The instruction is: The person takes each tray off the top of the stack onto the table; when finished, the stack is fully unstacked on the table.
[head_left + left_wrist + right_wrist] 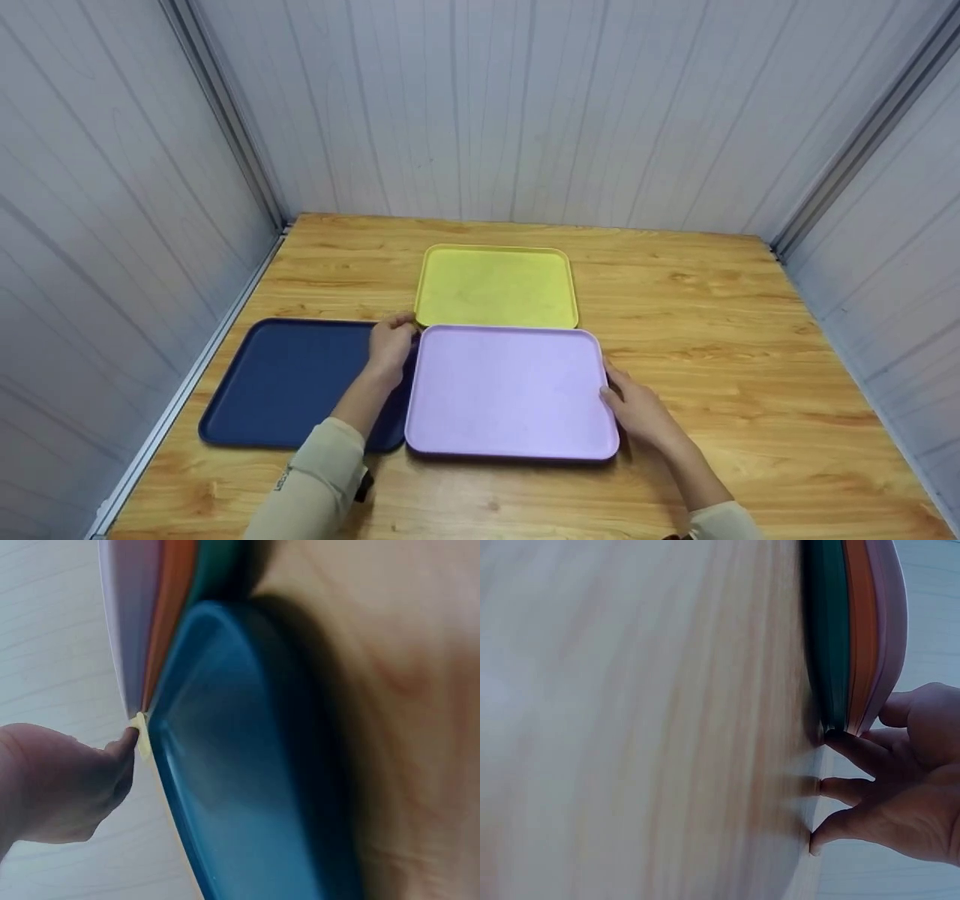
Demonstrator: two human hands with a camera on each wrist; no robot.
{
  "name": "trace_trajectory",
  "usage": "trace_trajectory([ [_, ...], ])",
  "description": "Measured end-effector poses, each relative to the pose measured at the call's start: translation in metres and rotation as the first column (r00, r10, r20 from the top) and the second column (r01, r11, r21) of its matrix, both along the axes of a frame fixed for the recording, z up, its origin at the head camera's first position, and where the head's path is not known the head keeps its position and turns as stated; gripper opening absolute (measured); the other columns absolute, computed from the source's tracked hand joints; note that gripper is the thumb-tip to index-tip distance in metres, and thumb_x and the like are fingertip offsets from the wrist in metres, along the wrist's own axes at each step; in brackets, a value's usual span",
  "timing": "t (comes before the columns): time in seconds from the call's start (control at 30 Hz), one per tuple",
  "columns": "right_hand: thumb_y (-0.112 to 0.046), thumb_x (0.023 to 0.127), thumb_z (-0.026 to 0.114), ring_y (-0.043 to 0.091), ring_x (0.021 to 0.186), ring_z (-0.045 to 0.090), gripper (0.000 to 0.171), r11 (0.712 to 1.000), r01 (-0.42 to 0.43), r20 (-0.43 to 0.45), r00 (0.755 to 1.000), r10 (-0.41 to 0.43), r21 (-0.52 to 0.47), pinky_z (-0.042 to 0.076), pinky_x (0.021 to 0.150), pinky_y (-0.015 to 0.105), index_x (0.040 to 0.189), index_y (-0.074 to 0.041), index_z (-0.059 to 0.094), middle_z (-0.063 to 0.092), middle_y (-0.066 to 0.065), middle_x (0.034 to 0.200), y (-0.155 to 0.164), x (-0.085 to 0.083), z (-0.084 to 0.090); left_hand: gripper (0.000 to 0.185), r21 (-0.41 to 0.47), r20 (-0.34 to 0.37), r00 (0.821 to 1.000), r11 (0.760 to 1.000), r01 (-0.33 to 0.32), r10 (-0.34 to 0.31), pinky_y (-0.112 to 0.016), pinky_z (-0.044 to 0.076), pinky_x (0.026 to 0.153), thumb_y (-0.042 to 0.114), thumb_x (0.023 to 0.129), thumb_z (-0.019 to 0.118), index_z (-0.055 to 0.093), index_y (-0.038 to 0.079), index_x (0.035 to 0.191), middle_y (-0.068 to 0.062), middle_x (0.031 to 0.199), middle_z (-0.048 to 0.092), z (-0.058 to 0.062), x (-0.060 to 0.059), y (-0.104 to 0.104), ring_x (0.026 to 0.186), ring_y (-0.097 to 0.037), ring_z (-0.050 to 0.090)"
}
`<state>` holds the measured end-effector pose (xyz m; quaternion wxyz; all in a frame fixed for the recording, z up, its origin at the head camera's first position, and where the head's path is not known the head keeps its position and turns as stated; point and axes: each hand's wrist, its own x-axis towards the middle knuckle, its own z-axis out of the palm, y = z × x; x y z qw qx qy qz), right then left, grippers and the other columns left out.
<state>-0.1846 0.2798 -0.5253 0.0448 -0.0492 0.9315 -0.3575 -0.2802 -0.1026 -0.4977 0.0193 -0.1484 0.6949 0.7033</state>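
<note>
A lilac tray (514, 394) tops a stack in the middle, over an orange tray (861, 622) and a green tray (826, 637). My right hand (637, 409) grips the stack's right side, thumb at the lilac rim, one fingertip at the green tray's bottom edge and other fingertips down on the table. Behind the stack lies a yellow tray (495, 289). Reaching over a dark blue tray (300, 382), my left hand (390, 346) pinches at the yellow tray's near left corner. That yellow corner (145, 746) shows at its fingertips in the left wrist view.
The wood-grain table (720, 337) stretches to the right of the trays and in front of them. Pale panel walls (495, 112) enclose its back and both sides. The blue tray's right edge lies against the stack's left side.
</note>
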Motion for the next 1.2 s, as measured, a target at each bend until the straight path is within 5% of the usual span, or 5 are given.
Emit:
trace_trajectory([
  [0.33, -0.019, 0.106, 0.050, 0.049, 0.140, 0.033, 0.056, 1.000, 0.004, 0.006, 1.000, -0.004, 0.027, 0.023, 0.115, 0.061, 0.157, -0.002, 0.032, 0.039, 0.032, 0.150, -0.001, 0.000, 0.000, 0.047, -0.109, 0.016, 0.994, 0.988, 0.111, -0.110, -0.043, 0.043, 0.101, -0.005, 0.090, 0.046, 0.058, -0.011, 0.134, -0.026, 0.135, 0.057, -0.015, 0.020, -0.005, 0.123, -0.034, 0.052],
  [0.63, -0.019, 0.106, 0.050, 0.048, 0.141, 0.033, 0.057, 1.000, 0.001, 0.013, 1.000, -0.001, 0.024, 0.024, 0.116, 0.060, 0.157, -0.001, 0.032, 0.036, 0.029, 0.153, -0.001, 0.000, 0.000, 0.042, -0.203, 0.069, 0.987, 0.967, 0.155, -0.144, -0.045, 0.043, 0.107, 0.000, 0.097, 0.053, 0.057, -0.007, 0.138, -0.025, 0.139, 0.056, -0.024, 0.038, -0.013, 0.131, -0.033, 0.050],
  [0.93, -0.019, 0.106, 0.051, 0.045, 0.141, 0.035, 0.057, 1.000, 0.008, 0.020, 1.000, -0.008, 0.002, 0.026, 0.115, 0.058, 0.156, 0.000, 0.032, 0.037, 0.027, 0.154, 0.000, -0.001, 0.002, 0.048, -0.167, 0.021, 0.980, 0.966, 0.200, -0.199, -0.046, 0.036, 0.113, 0.000, 0.096, 0.057, 0.051, -0.009, 0.143, -0.026, 0.147, 0.048, -0.031, 0.052, -0.016, 0.141, -0.036, 0.039],
  [1.2, -0.013, 0.104, 0.055, 0.043, 0.130, 0.051, 0.049, 0.997, 0.032, 0.000, 0.999, -0.032, -0.066, 0.039, 0.109, 0.053, 0.146, 0.010, 0.044, 0.051, 0.031, 0.141, -0.002, -0.001, 0.000, 0.047, -0.108, -0.038, 0.979, 0.975, 0.196, -0.201, -0.047, 0.032, 0.116, -0.001, 0.098, 0.056, 0.050, -0.011, 0.143, -0.026, 0.150, 0.045, -0.039, 0.055, -0.017, 0.144, -0.038, 0.034],
])
